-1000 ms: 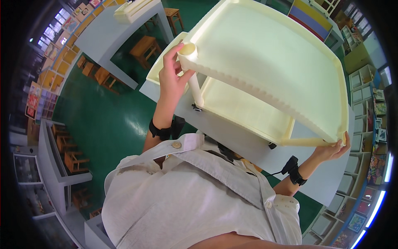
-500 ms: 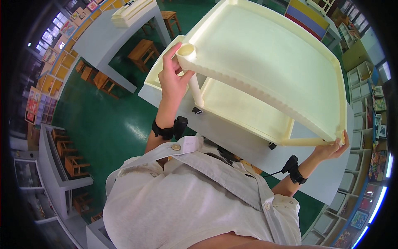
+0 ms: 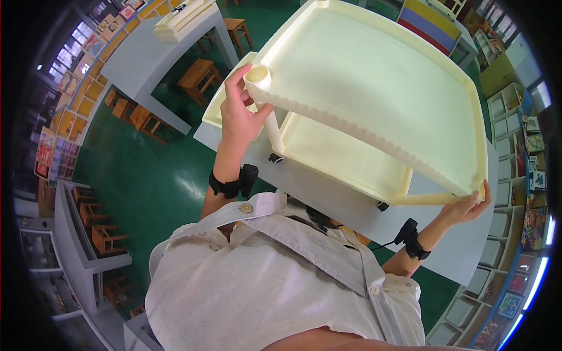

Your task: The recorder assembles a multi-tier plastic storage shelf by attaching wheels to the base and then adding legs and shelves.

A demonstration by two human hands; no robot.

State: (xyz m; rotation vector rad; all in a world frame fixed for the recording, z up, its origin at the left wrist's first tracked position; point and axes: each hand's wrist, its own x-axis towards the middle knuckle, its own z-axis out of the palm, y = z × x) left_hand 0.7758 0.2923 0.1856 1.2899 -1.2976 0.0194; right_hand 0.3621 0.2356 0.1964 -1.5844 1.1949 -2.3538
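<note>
A cream plastic cart stands on a grey table (image 3: pixel 451 251). Its upper tray (image 3: pixel 374 88) tilts over the lower tray (image 3: pixel 339 149), with round posts at the corners and small black casters (image 3: pixel 276 158) below. My left hand (image 3: pixel 237 117) grips the upper tray's near left corner by the round socket, fingers outside and thumb beside the post (image 3: pixel 273 133). At the near right corner, my right hand (image 3: pixel 468 206) holds the tray where another post (image 3: pixel 424 200) meets it. Part of another cream tray (image 3: pixel 215 108) shows behind my left hand.
Another grey table (image 3: pixel 132 64) at the far left bears a stack of cream parts (image 3: pixel 184 20). Wooden stools (image 3: pixel 200 77) stand on the green floor (image 3: pixel 181 169). Shelves (image 3: pixel 503 169) line the right side, and a striped panel (image 3: pixel 430 26) is at the back.
The upper tray's near left corner has shifted slightly left and toward me, along with my left hand. My right hand keeps its hold, almost unmoved. The view has shifted a little.
</note>
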